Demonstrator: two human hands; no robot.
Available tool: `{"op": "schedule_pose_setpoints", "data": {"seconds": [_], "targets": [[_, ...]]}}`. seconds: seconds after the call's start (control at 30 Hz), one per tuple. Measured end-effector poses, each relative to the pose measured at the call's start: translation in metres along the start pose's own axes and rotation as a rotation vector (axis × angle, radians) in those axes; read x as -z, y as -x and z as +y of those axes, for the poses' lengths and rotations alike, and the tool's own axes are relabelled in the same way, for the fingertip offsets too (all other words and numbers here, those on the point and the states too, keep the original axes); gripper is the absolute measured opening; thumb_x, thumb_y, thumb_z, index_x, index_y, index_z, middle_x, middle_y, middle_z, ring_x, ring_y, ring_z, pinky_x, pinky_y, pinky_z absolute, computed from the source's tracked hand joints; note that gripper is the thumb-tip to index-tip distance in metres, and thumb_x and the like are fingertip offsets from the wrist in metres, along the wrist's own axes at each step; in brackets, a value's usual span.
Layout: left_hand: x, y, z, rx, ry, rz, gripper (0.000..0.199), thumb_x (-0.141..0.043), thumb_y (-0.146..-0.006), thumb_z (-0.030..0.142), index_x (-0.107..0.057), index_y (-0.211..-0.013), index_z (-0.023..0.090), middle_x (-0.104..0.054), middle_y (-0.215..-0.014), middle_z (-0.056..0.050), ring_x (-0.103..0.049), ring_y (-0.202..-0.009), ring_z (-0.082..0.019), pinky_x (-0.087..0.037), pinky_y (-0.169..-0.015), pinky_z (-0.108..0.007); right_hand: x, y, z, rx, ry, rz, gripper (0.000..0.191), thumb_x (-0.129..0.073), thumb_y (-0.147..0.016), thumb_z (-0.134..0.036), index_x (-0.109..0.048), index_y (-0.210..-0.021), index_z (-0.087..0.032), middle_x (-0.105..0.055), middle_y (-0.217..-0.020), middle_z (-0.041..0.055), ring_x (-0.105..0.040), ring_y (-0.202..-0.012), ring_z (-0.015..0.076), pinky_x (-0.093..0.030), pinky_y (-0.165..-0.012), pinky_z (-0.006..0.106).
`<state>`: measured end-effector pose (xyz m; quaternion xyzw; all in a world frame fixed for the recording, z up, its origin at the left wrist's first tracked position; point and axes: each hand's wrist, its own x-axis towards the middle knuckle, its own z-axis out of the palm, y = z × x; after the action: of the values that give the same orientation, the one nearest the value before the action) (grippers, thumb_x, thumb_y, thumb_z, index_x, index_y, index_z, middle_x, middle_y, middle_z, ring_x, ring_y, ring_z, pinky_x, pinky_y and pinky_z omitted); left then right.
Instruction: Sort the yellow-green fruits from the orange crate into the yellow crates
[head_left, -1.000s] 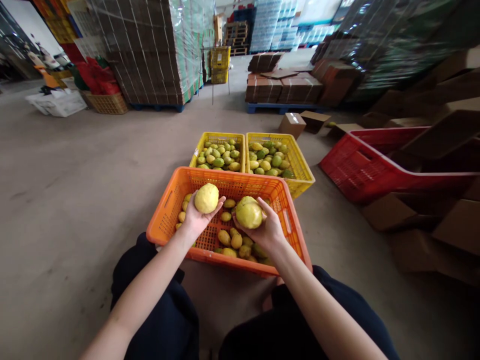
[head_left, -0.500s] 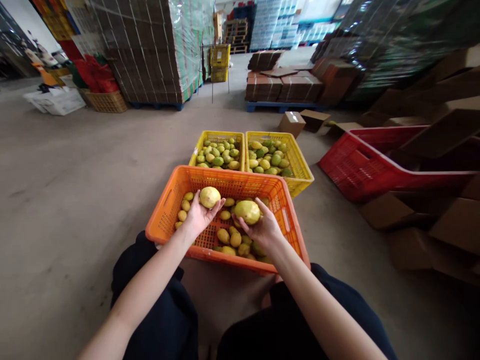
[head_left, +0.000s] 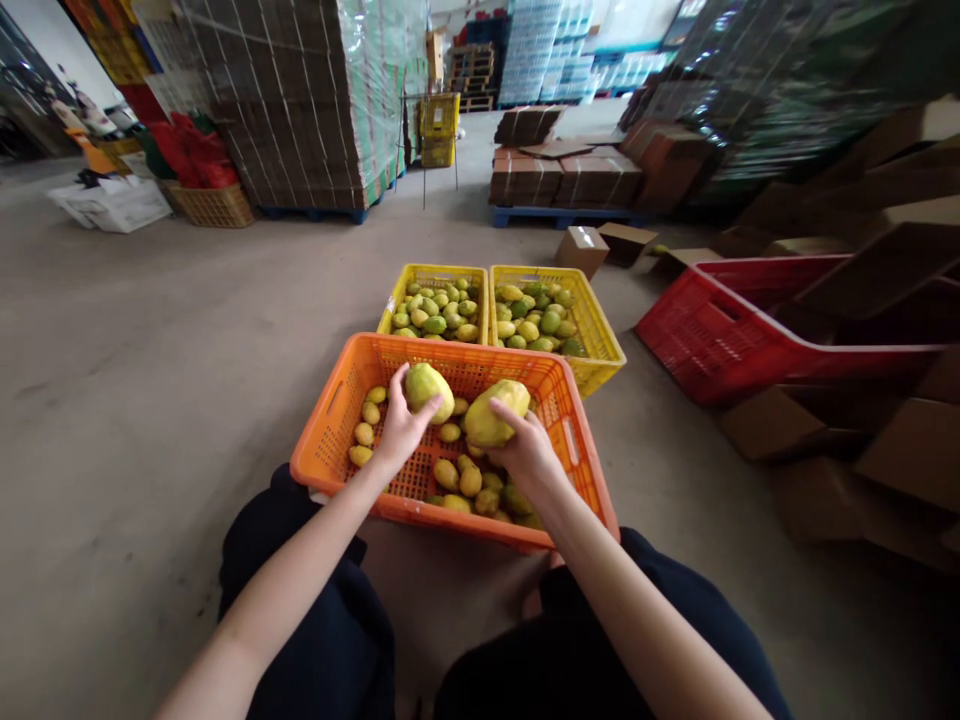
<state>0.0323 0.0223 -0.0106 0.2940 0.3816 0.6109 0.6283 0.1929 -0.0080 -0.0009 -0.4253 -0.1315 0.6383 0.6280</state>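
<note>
My left hand [head_left: 403,425] is closed round a yellow-green lemon [head_left: 430,393], thumb on the near side, above an orange basket [head_left: 319,440]. A larger, lumpy lemon [head_left: 491,415] is gripped by my right hand [head_left: 529,450], its thumb lying across the top. The two held lemons are close together but apart. Under my hands, loose lemons [head_left: 471,481] are heaped in the basket's right half, and several more [head_left: 364,434] line its left side. Part of the basket floor shows between them. My hands and forearms hide some of the fruit.
Two yellow crates of green and yellow lemons, one at left [head_left: 390,312] and one at right [head_left: 604,345], stand just beyond the basket. A red crate [head_left: 697,330] and open cardboard boxes [head_left: 787,425] are at right. Wrapped stacks [head_left: 285,110] stand farther back.
Both hands have turned the lemons over, thumbs now across them. The left lemon has shifted slightly right, and the right one has risen a little and tilted.
</note>
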Motion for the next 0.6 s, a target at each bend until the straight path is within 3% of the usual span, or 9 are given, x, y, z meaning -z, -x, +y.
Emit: {"op": "schedule_pose_setpoints", "data": {"seconds": [0.07, 0.13, 0.23, 0.33, 0.43, 0.5, 0.6], "targets": [[-0.003, 0.009, 0.005, -0.19, -0.105, -0.049, 0.065, -0.082, -0.061, 0.004, -0.06, -0.118, 0.027, -0.047, -0.143, -0.005, -0.032, -0.142, -0.025, -0.039, -0.11, -0.03, 0.0, 0.004, 0.003, 0.284, 0.241, 0.062, 0.06, -0.086, -0.051, -0.008, -0.061, -0.102, -0.028, -0.069, -0.09, -0.0046, -0.065, -0.082, 0.0157, -0.057, -0.07, 0.024], [-0.005, 0.017, 0.011, -0.266, -0.175, -0.107, 0.064, -0.083, -0.06, 0.007, -0.061, -0.118, 0.026, -0.042, -0.147, -0.007, -0.022, -0.147, -0.027, -0.034, -0.114, -0.033, -0.002, 0.008, 0.003, 0.524, 0.45, 0.071, 0.063, -0.087, -0.046, -0.009, -0.063, -0.101, -0.028, -0.067, -0.1, -0.004, -0.062, -0.095, 0.0168, -0.053, -0.083, 0.026], [-0.004, 0.019, 0.015, -0.356, -0.305, -0.107, 0.059, -0.085, -0.061, 0.014, -0.063, -0.115, 0.024, -0.05, -0.139, -0.009, -0.032, -0.142, -0.028, -0.035, -0.113, -0.036, -0.006, 0.013, 0.001, 0.723, 0.626, 0.027, 0.058, -0.086, -0.052, -0.016, -0.061, -0.104, -0.027, -0.065, -0.105, -0.0012, -0.059, -0.102, 0.02, -0.048, -0.094, 0.032], [0.002, 0.013, 0.013, -0.598, -0.578, -0.119, 0.059, -0.086, -0.062, 0.02, -0.061, -0.115, 0.021, -0.057, -0.126, -0.01, -0.048, -0.129, -0.028, -0.037, -0.112, -0.04, -0.007, 0.013, 0.001, 0.819, 0.722, -0.009, 0.057, -0.083, -0.058, -0.022, -0.056, -0.108, -0.025, -0.064, -0.111, 0.0027, -0.06, -0.107, 0.0236, -0.048, -0.095, 0.039], [0.009, 0.006, 0.008, -0.778, -0.826, -0.173, 0.061, -0.084, -0.066, 0.024, -0.059, -0.122, 0.023, -0.054, -0.123, -0.01, -0.052, -0.122, -0.027, -0.041, -0.107, -0.043, -0.004, 0.009, 0.004, 0.867, 0.768, -0.053, 0.058, -0.082, -0.061, -0.025, -0.051, -0.111, -0.025, -0.063, -0.116, 0.0053, -0.059, -0.112, 0.0255, -0.048, -0.096, 0.043], [0.011, 0.004, 0.006, -0.753, -0.839, -0.19, 0.063, -0.083, -0.068, 0.027, -0.058, -0.126, 0.026, -0.051, -0.124, -0.01, -0.052, -0.121, -0.027, -0.045, -0.102, -0.041, -0.001, 0.006, 0.006, 0.837, 0.755, -0.092, 0.058, -0.082, -0.062, -0.027, -0.05, -0.111, -0.026, -0.062, -0.115, 0.0055, -0.06, -0.109, 0.0252, -0.05, -0.092, 0.042], [0.009, 0.003, 0.008, -0.53, -0.589, -0.266, 0.068, -0.085, -0.064, 0.027, -0.058, -0.126, 0.027, -0.051, -0.129, -0.009, -0.052, -0.123, -0.028, -0.048, -0.099, -0.038, 0.002, 0.002, 0.004, 0.744, 0.686, -0.129, 0.06, -0.084, -0.06, -0.029, -0.052, -0.111, -0.026, -0.064, -0.109, 0.0047, -0.062, -0.1, 0.0246, -0.053, -0.083, 0.039]]}}
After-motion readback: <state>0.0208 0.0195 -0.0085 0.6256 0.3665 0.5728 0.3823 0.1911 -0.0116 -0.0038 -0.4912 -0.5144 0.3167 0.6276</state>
